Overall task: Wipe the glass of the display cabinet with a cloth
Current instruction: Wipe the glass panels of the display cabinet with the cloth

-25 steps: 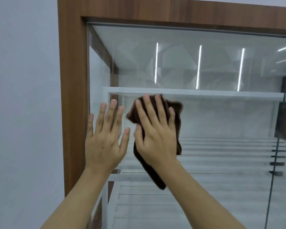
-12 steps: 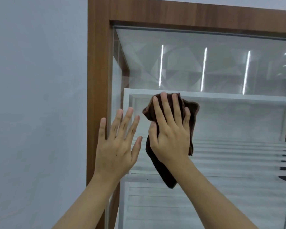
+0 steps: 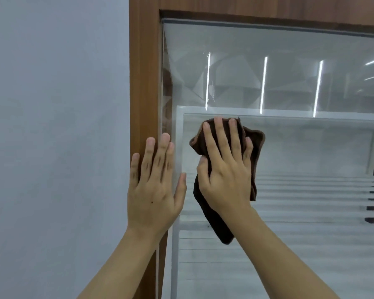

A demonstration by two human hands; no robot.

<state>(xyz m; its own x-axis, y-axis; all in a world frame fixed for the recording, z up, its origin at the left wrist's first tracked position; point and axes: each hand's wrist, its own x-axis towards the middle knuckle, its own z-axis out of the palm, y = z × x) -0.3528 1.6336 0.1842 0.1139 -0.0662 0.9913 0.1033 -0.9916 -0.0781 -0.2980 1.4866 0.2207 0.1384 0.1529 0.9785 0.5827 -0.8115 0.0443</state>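
Observation:
A dark brown cloth lies flat against the glass front of the display cabinet. My right hand presses on the cloth with straight, spread fingers; the cloth's lower end hangs below my wrist. To its left, my left hand rests flat with straight fingers, across the glass's left edge and the wooden frame. Much of the cloth is hidden under my right hand.
A plain grey wall fills the left side. Behind the glass are a white shelf frame and slatted white shelves. Bright light strips reflect in the upper glass.
The view has shifted left, so the cabinet frame and both hands sit further right in frame. My left hand now lies over the wooden frame's edge. My right hand still presses the cloth.

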